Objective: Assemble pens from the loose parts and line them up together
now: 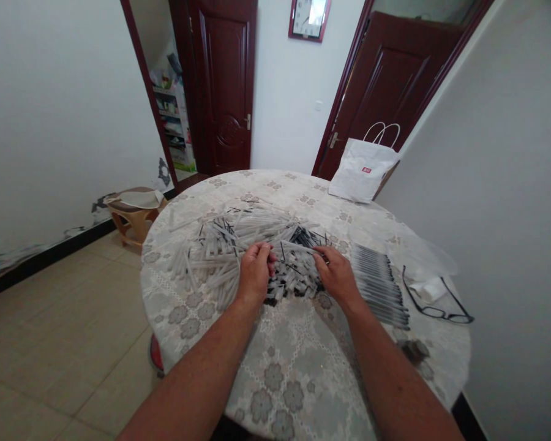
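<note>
A loose heap of translucent plastic tubes (224, 272) mixed with thin black sticks (303, 236) spreads over the middle of the table. Above its near side, my left hand (256, 266) is closed in a pinch; whatever lies between its fingertips is too small to make out. My right hand (336, 269), a short way to the right, has thumb and fingers closed on the end of one pale translucent tube (298, 246), which points toward my left hand. Beside my right hand lies a neat row of clear tubes with dark ends (379, 285), side by side.
The round table wears a patterned cloth (275, 380). Black-framed glasses (441, 313), a white roll (434, 289) and a small dark object (413, 351) lie at the right. A white paper bag (365, 168) stands at the back right. A stool (135, 214) is at the left.
</note>
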{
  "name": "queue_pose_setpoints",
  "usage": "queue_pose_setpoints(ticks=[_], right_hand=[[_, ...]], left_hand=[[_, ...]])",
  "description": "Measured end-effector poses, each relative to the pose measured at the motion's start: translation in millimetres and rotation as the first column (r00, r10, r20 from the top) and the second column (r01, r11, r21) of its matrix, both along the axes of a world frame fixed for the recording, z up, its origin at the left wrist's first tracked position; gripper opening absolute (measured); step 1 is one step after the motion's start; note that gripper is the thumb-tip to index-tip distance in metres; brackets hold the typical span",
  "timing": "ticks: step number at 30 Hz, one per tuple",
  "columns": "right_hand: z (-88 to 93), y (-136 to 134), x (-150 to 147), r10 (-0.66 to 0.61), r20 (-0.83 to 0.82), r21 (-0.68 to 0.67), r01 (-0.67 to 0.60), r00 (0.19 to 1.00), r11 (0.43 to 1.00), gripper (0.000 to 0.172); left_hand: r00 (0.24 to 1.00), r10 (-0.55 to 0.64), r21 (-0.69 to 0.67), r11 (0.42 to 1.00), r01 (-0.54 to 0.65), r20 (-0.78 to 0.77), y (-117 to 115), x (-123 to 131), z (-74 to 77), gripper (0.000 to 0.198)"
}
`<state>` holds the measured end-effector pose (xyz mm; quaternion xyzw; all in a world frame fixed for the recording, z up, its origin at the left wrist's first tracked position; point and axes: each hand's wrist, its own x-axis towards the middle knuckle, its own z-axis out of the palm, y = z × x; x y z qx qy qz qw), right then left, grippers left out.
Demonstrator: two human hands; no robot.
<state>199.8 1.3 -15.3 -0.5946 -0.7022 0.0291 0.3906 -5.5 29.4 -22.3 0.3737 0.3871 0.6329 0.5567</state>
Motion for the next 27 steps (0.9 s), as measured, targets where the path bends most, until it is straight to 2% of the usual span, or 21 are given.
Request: queue_pose_setpoints(ticks=[5,9,12,16,19,22,25,27], right_hand=[[-3.6,-2.6,2.1,-0.106,-0.265,-0.104,0.081,0.959,0.991,0.037],[2.6,-8.5,-0.7,-0.144,-0.367,-0.05,0.135,0.919,0.99,0.04],[12.3,-16.7,-9.0,-0.059,-0.265,0.042,0.073,0.963,0.996,0.035],[19.7,-25.0,-22.9,0.139,-0.106,0.076,-0.131,0.985,0.988,0.029],[17.2,-25.8,-30.0,0.201,-0.206,0.022,-0.2,0.958,0.979,0.027],[11.8,-22.5,-31.7,0.189,-0.498,-0.053,-0.248,0.846,0.967,0.029],[8.6,-16.4,-27.6,0.183,-0.775,-0.011,-0.304,0.604,0.953,0.036],[8.4,-12.2,-22.8,0.184,-0.877,0.036,-0.322,0.443,0.946,0.037]], left_hand=[[0.989,-0.125,0.001,0.992,0.126,-0.074,-4.9,2.2,3.0,0.028],[0.971,-0.225,-0.021,0.974,0.224,-0.084,-10.7,3.9,7.2,0.034],[0.951,-0.301,-0.026,0.954,0.3,-0.065,-14.0,4.7,9.5,0.038],[0.935,-0.353,0.001,0.935,0.353,0.011,-13.8,4.5,7.9,0.04],[0.934,-0.346,0.008,0.938,0.346,0.086,-12.1,4.6,5.5,0.04],[0.931,-0.336,0.023,0.942,0.336,0.143,-11.7,5.1,5.8,0.039],[0.948,-0.278,0.032,0.961,0.276,0.157,-11.7,5.2,7.9,0.039],[0.964,-0.223,0.04,0.975,0.219,0.148,-10.6,4.9,8.6,0.04]])
